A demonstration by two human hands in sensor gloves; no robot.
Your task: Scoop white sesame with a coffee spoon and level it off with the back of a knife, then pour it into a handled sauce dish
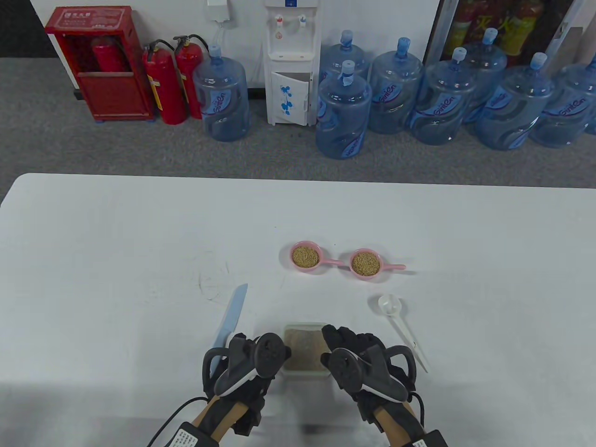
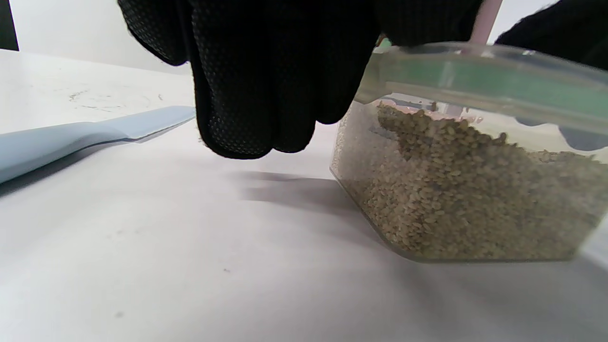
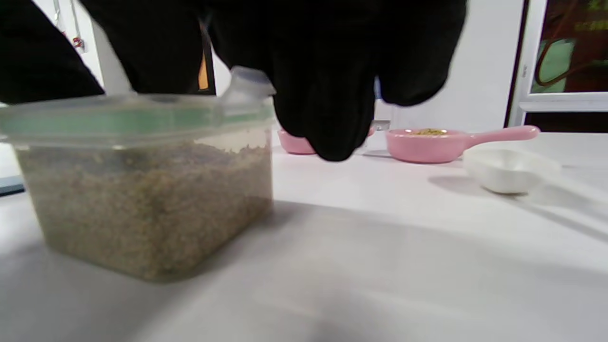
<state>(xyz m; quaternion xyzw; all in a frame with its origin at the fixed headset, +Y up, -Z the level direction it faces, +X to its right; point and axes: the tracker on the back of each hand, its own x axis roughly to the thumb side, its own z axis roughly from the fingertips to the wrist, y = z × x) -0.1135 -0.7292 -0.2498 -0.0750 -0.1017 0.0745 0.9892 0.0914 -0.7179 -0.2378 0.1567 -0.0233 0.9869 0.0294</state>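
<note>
Nearest the person, both hands sit at the clear sesame container (image 1: 305,350) on the tabletop (image 1: 116,242): the left hand (image 1: 253,361) at its left side, the right hand (image 1: 356,361) at its right. From the wrist views the gloved fingers hang down over the rim beside the walls; whether they actually grip the lidded box or only hover at it I cannot tell. The container holds the white sesame (image 2: 475,190), filled well up its walls. Just left of the left hand lies the pale blue knife (image 1: 230,316), untouched, and just right of the right hand the white coffee spoon (image 1: 400,326), bowl pointing away, also untouched. Farther off stand two pink handled sauce dishes (image 1: 365,264), both already showing seeds. I judge this to be the opening step, getting the container ready. Next, the lid likely needs lifting off, then the right hand must reach right for the spoon.
</note>
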